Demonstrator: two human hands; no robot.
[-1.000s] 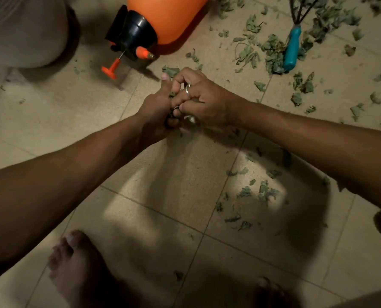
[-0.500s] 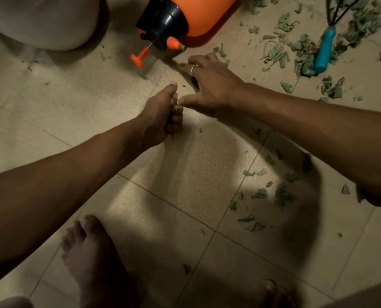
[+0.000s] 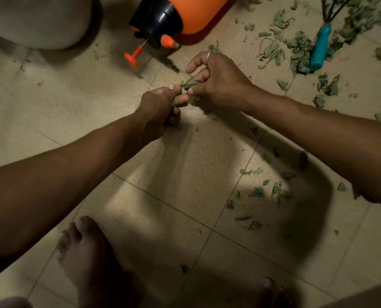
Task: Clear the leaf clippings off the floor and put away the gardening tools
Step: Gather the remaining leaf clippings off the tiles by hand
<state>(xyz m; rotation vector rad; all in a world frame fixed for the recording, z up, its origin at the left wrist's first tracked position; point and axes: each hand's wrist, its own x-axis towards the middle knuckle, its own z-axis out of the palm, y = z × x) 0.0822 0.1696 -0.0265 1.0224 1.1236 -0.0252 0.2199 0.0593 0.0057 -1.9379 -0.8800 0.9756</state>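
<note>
Gripping a wad of clippings [image 3: 173,106] in curled fingers, the left hand [image 3: 156,110] hangs above the tiled floor [image 3: 51,103]. Just right of it, a long leaf [image 3: 187,85] lies roughly left to right, its tip toward the left thumb, pinched by the right hand [image 3: 217,82]. Farther right, the teal-handled hand rake [image 3: 320,48] lies among scattered leaf clippings [image 3: 296,44], with its handle at lower left and its tines at upper right.
</note>
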